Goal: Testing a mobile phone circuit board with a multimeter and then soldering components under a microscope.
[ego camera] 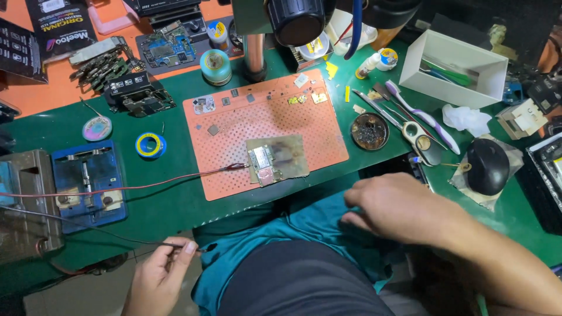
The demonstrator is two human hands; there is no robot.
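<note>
Left hand (157,280) pinches black probe wire (88,229); right hand (393,206) rests.

The left hand (157,281) is cut off at the wrist by the picture's bottom edge; whatever its fingertips pinch at the thin black wire (88,229) is too small to tell. The right hand (393,206) hides its own fingertips against the teal cloth (281,231). The microscope (304,20) at the tabletop's (175,205) far edge runs out of the top. The small chips on the orange mat (234,126) are too tiny to identify.
</note>
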